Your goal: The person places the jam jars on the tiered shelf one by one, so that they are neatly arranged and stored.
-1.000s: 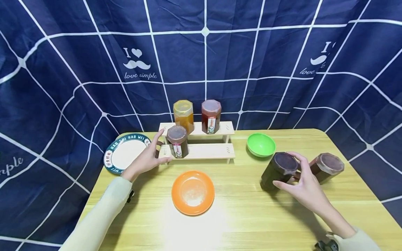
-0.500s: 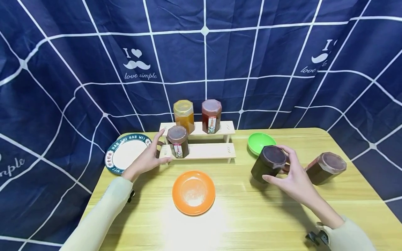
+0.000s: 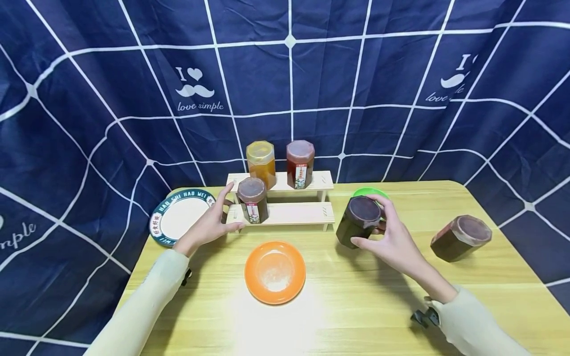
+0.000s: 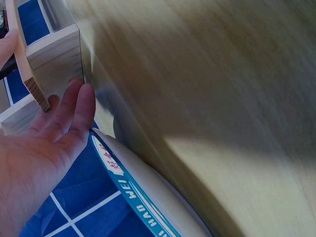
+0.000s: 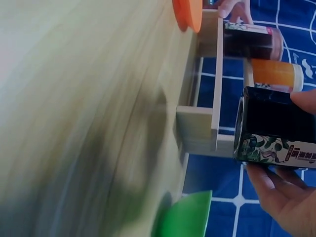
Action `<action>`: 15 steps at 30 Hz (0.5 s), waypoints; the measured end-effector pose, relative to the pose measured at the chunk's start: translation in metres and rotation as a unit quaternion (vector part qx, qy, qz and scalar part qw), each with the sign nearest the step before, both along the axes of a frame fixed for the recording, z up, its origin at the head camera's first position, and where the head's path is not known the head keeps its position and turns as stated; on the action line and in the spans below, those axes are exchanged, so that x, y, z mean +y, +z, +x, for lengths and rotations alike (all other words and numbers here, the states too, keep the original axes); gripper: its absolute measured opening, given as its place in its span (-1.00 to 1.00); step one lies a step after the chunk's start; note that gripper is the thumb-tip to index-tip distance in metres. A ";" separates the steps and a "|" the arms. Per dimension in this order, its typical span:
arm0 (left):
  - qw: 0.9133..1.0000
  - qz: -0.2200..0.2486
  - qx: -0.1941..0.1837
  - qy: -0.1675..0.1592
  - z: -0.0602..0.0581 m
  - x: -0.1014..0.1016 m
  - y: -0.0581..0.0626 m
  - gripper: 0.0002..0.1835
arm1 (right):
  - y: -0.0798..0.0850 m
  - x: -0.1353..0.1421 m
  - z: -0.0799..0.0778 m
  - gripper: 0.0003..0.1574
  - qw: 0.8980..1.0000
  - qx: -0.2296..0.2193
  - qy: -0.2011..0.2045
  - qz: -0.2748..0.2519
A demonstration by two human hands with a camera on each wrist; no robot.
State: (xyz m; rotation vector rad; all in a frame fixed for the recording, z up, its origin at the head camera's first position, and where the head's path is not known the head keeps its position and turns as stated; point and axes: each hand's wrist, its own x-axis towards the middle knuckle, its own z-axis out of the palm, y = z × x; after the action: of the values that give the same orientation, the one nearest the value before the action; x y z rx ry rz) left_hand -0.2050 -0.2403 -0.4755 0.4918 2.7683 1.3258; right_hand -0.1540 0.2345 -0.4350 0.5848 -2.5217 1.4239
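Note:
My left hand [image 3: 209, 222] holds the left end of a two-tier wooden rack [image 3: 298, 213]. In the left wrist view, fingers [image 4: 81, 106] reach behind the board's end. A dark labelled jar [image 3: 253, 202] stands on the lower tier beside this hand. Yellow [image 3: 261, 163] and red [image 3: 300, 165] jars stand on the upper tier. My right hand [image 3: 396, 242] grips another dark jar [image 3: 354, 222], tilted, to the right of the rack. Its patterned label shows in the right wrist view, where the jar [image 5: 276, 126] appears held between thumb and fingers.
A green bowl [image 3: 376, 192] sits behind the right hand, partly hidden. Another dark jar [image 3: 460, 238] stands on the table at right. An orange plate [image 3: 254, 289] lies in front of the rack; a green-rimmed plate [image 3: 156, 225] is at left. A blue curtain [image 3: 249, 74] encloses the back.
My right hand has carried the dark jar leftward and slightly back, toward the rack, now covering part of the green bowl. The left hand stays at the rack's left end.

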 end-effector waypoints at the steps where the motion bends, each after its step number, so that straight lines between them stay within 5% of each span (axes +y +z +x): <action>1: 1.000 0.000 0.000 0.000 0.000 0.000 0.000 0.28 | 0.000 -0.003 -0.002 0.39 1.000 -0.001 0.005 -0.004; 15: 1.000 0.001 0.004 -0.001 -0.001 0.000 -0.002 0.30 | -0.005 -0.047 -0.028 0.33 0.997 -0.026 0.069 -0.033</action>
State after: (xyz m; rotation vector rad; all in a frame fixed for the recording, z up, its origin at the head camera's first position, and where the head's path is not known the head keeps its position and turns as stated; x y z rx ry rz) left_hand -0.2063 -0.2403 -0.4775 0.5023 2.7727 1.3284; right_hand -0.1823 0.1871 -0.4402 0.7314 -2.5054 1.5818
